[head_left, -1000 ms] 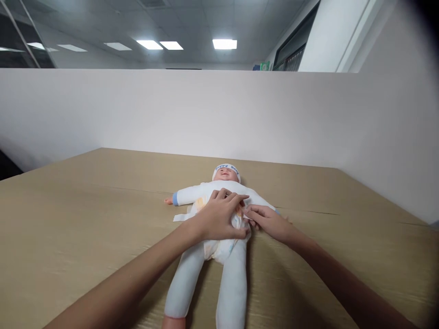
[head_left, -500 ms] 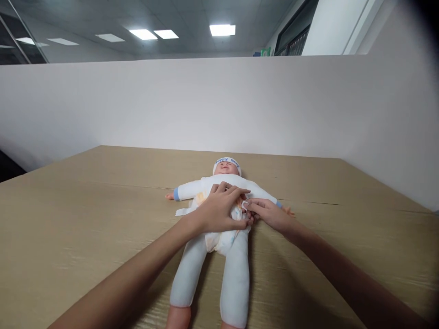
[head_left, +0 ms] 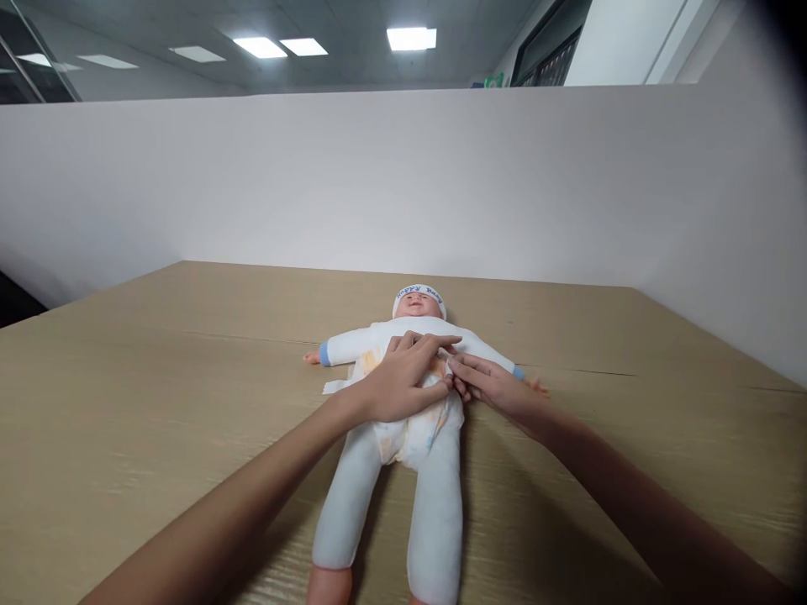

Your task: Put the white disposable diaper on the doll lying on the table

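A baby doll (head_left: pixel 435 504) in a white suit with blue cuffs lies on its back, head away from me, wearing a diaper (head_left: pixel 409 445). My left hand (head_left: pixel 403 382) rests across the front of the diaper, fingers spread, thumb toward the right side. At the diaper's right edge, my right hand (head_left: pixel 492 384) has thumb and fingers pinched on its fastening tab, mostly hidden under the fingertips. On the left, another white tab (head_left: pixel 336 386) sticks out loose from the diaper's side. The doll's headband (head_left: pixel 419 291) carries blue lettering.
The doll lies on a broad tan tabletop (head_left: pixel 157 403) with thin seams across it. A white partition (head_left: pixel 378 185) stands behind the table and along the right. Ceiling lights (head_left: pixel 411 39) show above it.
My right fingers have pressed down at the diaper's right edge, covering the white tab that showed between them. My left hand stays nearly in place. The view has tilted slightly downward.
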Demonstrator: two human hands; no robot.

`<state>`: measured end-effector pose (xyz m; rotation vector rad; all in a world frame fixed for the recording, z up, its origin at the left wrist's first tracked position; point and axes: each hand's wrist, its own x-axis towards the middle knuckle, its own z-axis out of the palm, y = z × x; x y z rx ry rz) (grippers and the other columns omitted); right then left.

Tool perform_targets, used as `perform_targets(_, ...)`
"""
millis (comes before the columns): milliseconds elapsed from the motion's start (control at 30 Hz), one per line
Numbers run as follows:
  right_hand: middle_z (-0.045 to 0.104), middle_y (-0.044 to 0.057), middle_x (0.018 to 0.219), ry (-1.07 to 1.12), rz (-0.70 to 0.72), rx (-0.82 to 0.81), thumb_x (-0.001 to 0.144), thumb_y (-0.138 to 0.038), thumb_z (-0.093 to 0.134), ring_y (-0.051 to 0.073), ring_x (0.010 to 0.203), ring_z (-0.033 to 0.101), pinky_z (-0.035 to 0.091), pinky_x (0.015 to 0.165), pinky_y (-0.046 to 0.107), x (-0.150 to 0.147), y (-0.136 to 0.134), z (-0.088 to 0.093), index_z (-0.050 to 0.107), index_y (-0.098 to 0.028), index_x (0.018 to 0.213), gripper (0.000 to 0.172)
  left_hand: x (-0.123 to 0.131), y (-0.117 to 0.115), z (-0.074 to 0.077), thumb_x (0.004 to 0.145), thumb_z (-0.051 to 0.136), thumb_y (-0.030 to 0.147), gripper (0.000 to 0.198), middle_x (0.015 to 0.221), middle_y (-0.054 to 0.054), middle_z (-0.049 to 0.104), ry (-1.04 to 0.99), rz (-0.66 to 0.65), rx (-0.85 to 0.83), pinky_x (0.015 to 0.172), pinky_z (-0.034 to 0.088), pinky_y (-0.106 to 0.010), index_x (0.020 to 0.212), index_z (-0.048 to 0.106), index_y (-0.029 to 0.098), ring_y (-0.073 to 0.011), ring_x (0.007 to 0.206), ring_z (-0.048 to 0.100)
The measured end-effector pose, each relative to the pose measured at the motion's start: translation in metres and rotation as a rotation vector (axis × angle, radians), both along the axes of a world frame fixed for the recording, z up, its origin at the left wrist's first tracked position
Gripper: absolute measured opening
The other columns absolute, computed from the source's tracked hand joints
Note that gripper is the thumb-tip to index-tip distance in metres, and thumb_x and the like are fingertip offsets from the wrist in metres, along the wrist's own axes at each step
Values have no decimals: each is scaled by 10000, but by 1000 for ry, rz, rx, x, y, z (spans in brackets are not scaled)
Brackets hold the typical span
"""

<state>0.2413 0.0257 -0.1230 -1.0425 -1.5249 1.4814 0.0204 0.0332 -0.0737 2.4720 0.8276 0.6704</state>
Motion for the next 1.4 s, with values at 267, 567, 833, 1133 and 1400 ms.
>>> perform_targets(267,515,-27,726,-141,-169,108,855,-673,709,167,713,465,381,681,308,-25,-6,8,640,-213,825,467,-9,7,1,936,611,274,561,1552,-39,539,-218,-50,-262,1185,355,-521,1484,499,326,-316,1393,468)
perform_targets(567,449,-42,747,65,-283,140,784,-704,780,151,711,416,360,663,286,-30,-12,-14,460,-232,764,571,-57,4,-22,958,666,402,320,1377,-33,616,-369,310,-160,1100,431,-429,1254,618,289,-245,1225,557)
perform_targets(833,362,-47,732,67,-346,225,910,-592,708,149,677,315,281,616,293,-26,-18,-35,457,-232,771,460,-107,13,-42,947,654,592,378,963,-15,651,-311,217,-593,732,445,-319,985,610,219,-193,853,589)
perform_targets(1133,369,-64,645,42,-310,148,856,-650,727,144,611,299,237,575,292,-24,-18,-30,486,-238,774,485,-105,21,-55,918,702,599,418,858,-4,620,-590,319,-518,624,392,-263,1024,615,204,-150,740,552)
perform_targets(1400,398,-39,714,-4,-341,259,891,-524,735,159,655,351,290,616,314,-24,-23,-29,436,-246,752,432,-93,29,-71,1013,573,500,308,909,-12,647,-472,387,-257,728,455,-291,1071,635,204,-172,800,568)
